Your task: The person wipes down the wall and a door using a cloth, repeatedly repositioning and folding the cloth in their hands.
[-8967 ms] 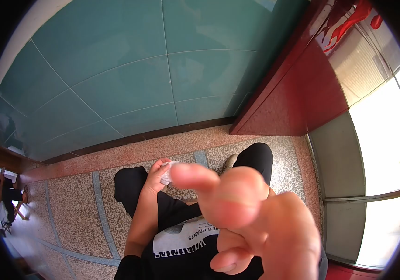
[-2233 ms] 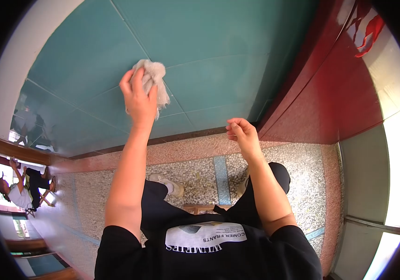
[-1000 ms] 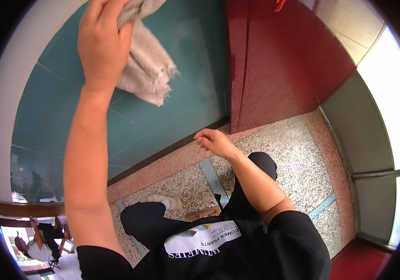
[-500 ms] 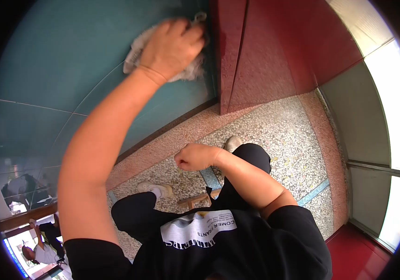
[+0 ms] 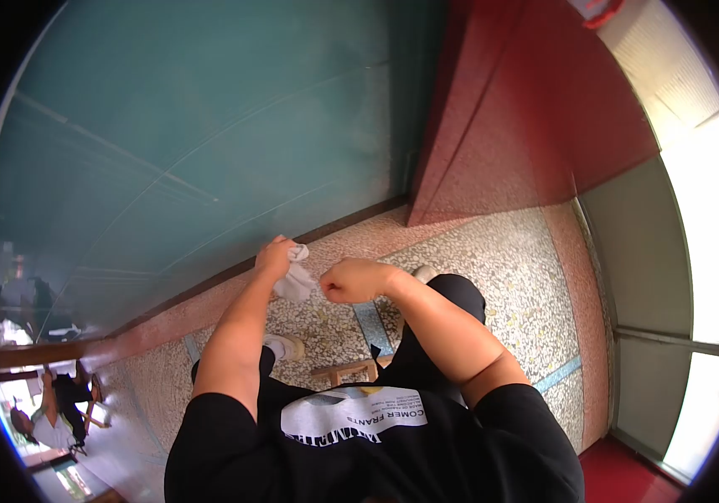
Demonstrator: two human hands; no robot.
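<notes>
Cloth (image 5: 294,283) has come down from high on the teal wall (image 5: 209,109); contact there looks broken. My left hand (image 5: 273,256) clamps it above the speckled floor (image 5: 510,285). Right hand (image 5: 359,279) just beside, fingers curled together.

Pale, crumpled cloth (image 5: 295,282) in the left hand (image 5: 273,258), its loose end over the speckled floor (image 5: 506,268)

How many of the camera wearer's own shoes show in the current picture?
2. The left shoe is on the floor between the left forearm and the stool; the right shoe, partly hidden, is by the right knee.
</notes>
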